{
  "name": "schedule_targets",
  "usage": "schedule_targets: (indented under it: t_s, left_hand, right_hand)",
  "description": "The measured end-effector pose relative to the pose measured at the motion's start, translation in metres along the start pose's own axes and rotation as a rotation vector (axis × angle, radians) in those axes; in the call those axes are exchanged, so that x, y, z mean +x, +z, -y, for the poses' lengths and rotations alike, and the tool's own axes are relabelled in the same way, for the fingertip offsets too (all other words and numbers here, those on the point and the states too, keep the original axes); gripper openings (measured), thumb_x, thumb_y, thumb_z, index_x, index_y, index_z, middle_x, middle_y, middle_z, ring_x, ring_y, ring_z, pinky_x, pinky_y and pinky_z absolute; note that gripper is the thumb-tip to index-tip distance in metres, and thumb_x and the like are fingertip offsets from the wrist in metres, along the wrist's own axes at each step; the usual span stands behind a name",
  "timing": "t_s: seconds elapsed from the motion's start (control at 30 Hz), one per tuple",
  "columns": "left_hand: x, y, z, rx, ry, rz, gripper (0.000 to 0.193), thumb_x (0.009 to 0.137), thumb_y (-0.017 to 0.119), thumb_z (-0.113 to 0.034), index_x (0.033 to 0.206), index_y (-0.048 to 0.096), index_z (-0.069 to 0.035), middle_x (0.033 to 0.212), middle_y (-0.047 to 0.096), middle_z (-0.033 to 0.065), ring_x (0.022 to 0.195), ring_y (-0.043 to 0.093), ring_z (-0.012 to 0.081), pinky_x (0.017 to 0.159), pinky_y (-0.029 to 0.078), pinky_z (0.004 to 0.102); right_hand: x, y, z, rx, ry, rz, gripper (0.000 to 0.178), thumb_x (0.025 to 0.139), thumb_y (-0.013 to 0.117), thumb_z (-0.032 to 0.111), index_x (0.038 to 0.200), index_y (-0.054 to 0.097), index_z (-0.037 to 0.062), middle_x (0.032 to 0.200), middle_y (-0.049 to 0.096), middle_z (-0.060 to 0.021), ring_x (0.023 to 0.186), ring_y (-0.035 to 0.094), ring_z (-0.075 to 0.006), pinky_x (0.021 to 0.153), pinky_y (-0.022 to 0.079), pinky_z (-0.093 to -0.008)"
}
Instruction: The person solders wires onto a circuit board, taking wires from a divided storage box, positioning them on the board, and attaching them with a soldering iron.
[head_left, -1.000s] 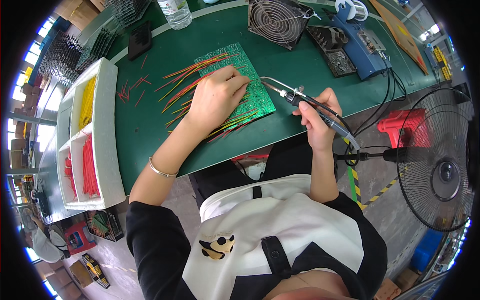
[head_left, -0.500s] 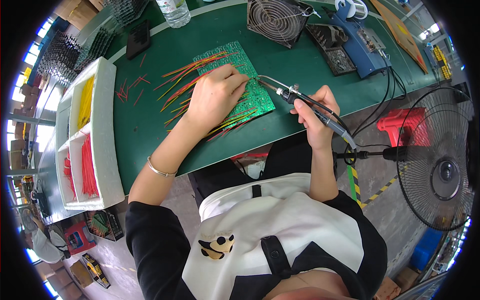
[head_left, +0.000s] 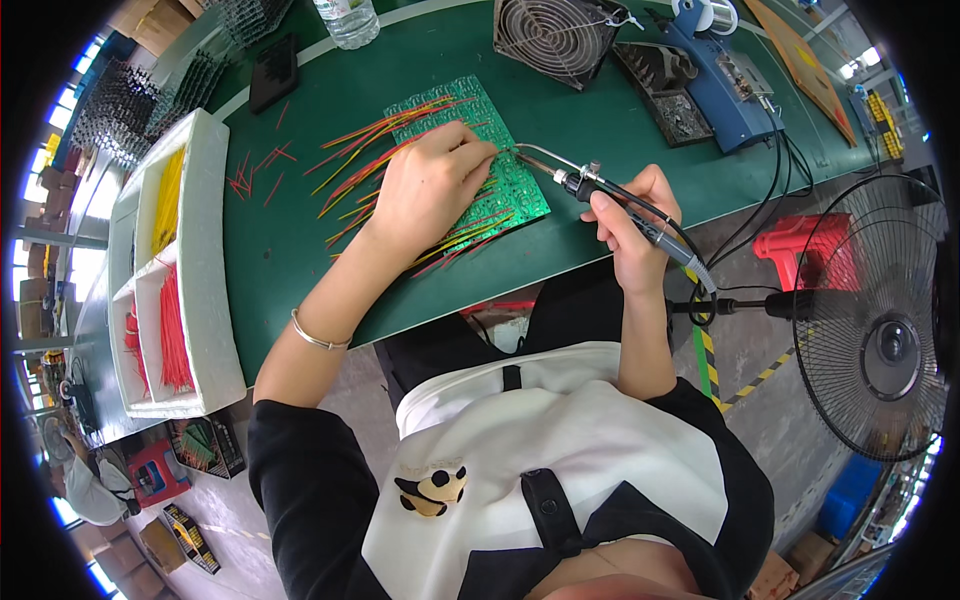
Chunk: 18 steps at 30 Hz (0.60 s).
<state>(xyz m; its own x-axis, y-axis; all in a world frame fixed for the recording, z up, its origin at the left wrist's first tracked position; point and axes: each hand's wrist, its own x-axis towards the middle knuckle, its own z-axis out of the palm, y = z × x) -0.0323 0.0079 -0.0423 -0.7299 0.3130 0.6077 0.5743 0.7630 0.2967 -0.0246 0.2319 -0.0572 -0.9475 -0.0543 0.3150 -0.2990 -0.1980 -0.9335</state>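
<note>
A green circuit board (head_left: 518, 190) lies on the table, with rows of red and yellow wires (head_left: 352, 172) sticking out past its left side. My left hand (head_left: 428, 188) rests over the board, thumb and fingertips pinched together near its right half; whatever is between them is too small to make out. In my right hand (head_left: 640, 225) is a soldering iron (head_left: 580, 186) with a thin curved metal tube fixed along it. Its tip reaches the board just right of my left fingertips.
A white foam box (head_left: 212, 300) with red and yellow wires in compartments stands left, near loose red wire pieces (head_left: 272, 158). Behind are a black phone (head_left: 274, 73), a bottle (head_left: 348, 22), a square fan (head_left: 556, 38) and a blue soldering unit (head_left: 735, 100). A floor fan (head_left: 885, 330) stands right.
Both hands keep nearly the same pose, and the iron's tip stays by my left fingertips. The board and foam box sit slightly higher in the view.
</note>
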Motion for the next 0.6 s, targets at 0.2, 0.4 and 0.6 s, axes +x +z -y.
schedule_targets:
  t_s: [0.2, 0.4, 0.6]
  left_hand:
    - [0.0001, 0.0003, -0.0005, 0.008, 0.001, 0.002, 0.012, 0.074, 0.066, -0.004, 0.086, 0.066, -0.005, 0.080, 0.059, 0.0053, 0.064, 0.059, 0.0221, 0.055, 0.049, 0.0307]
    - [0.0002, 0.0006, -0.0017, 0.030, 0.013, -0.004, 0.012, 0.075, 0.065, -0.005, 0.086, 0.065, -0.006, 0.079, 0.058, 0.0049, 0.063, 0.058, 0.0222, 0.054, 0.048, 0.0312]
    - [0.0003, 0.0000, -0.0026, 0.046, 0.021, -0.005, 0.012, 0.074, 0.065, -0.005, 0.087, 0.065, -0.006, 0.079, 0.057, 0.0047, 0.064, 0.058, 0.0223, 0.054, 0.048, 0.0315]
  right_hand:
    - [0.0002, -0.0002, -0.0008, -0.011, -0.009, 0.001, 0.030, 0.074, 0.072, 0.007, 0.073, 0.042, 0.0058, 0.063, 0.059, -0.0081, 0.050, 0.055, -0.0072, 0.043, 0.039, -0.0183]
    - [-0.0004, -0.0002, -0.0001, -0.016, -0.002, -0.003, 0.029, 0.074, 0.072, 0.006, 0.073, 0.042, 0.0057, 0.064, 0.059, -0.0086, 0.051, 0.055, -0.0072, 0.043, 0.040, -0.0182]
    - [-0.0004, 0.0007, -0.0007, -0.002, -0.001, -0.006, 0.029, 0.074, 0.071, 0.005, 0.073, 0.043, 0.0055, 0.064, 0.060, -0.0087, 0.052, 0.055, -0.0072, 0.043, 0.040, -0.0181]
